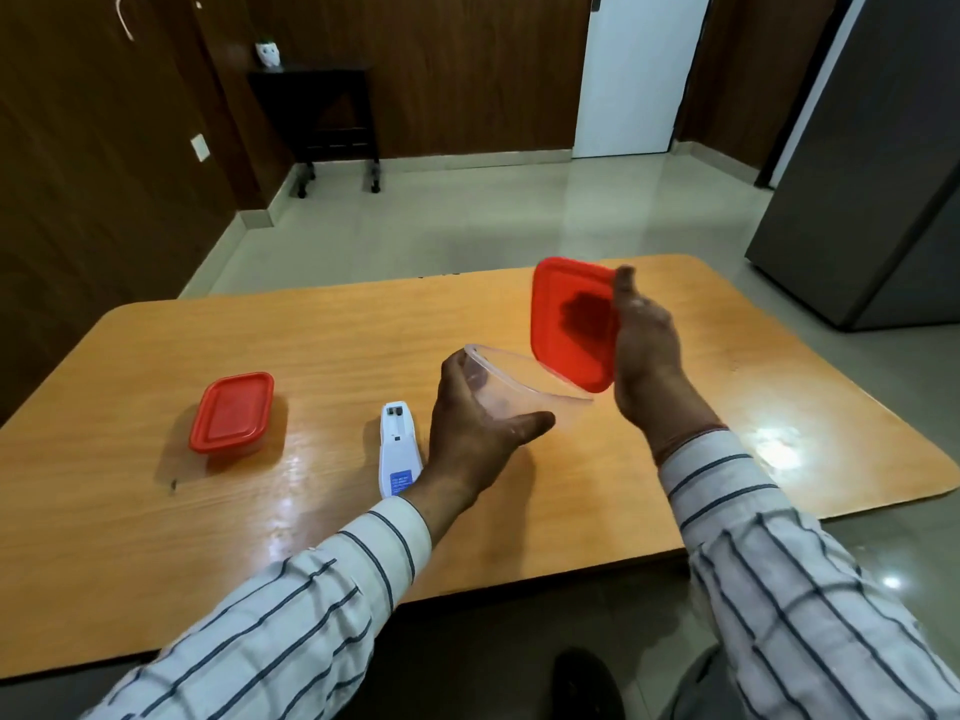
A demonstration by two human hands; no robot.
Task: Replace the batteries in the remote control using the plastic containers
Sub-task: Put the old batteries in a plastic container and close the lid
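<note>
1. Head view, nearest first: I see two striped sleeves (322, 605) reaching forward over the near edge of a wooden table (156, 537).
2. Just past the left sleeve's cuff, the white remote (398, 449) lies on the table with its back up; the battery bay at its far end is uncovered, though I cannot tell whether cells sit in it.
3. My left hand (478, 433) is wrapped around a clear tub (511, 389), thumb on the near side and fingers curled over the far rim. The tub is tilted, its open mouth facing up and to the right. It looks empty, but the plastic is too clear for me to be sure.
4. My right hand (647, 350) is clamped on a red lid (571, 324), held nearly upright just above the tub's rim, with its lower corner close to the rim.
5. Well to the left, a second tub (232, 415) sits on the table with its red lid on.
6. Beyond the table I see a tiled floor (467, 220) and a white door (639, 70).
</note>
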